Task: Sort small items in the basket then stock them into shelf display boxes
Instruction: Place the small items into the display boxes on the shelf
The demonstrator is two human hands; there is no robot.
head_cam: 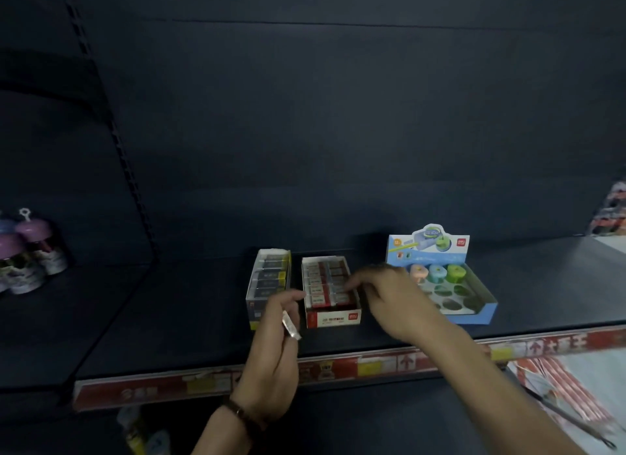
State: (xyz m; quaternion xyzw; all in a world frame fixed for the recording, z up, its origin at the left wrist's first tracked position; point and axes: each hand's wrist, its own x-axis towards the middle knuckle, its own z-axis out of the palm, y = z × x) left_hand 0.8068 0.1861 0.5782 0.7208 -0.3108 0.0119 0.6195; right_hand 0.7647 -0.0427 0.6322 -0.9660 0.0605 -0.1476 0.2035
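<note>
Three display boxes stand on a dark shelf. The middle one, a red and white eraser box, is packed with several erasers. My right hand reaches over it, its fingertips on the erasers near the box's right side. My left hand holds a small wrapped eraser just in front of the box's left corner. To the left is a black and yellow eraser box. At the right a blue sharpener box holds three coloured sharpeners in its back row.
Purple-capped bottles stand at the far left of the neighbouring shelf. A red price strip runs along the shelf's front edge. Red-striped packages and a dark wire basket rim lie at the lower right.
</note>
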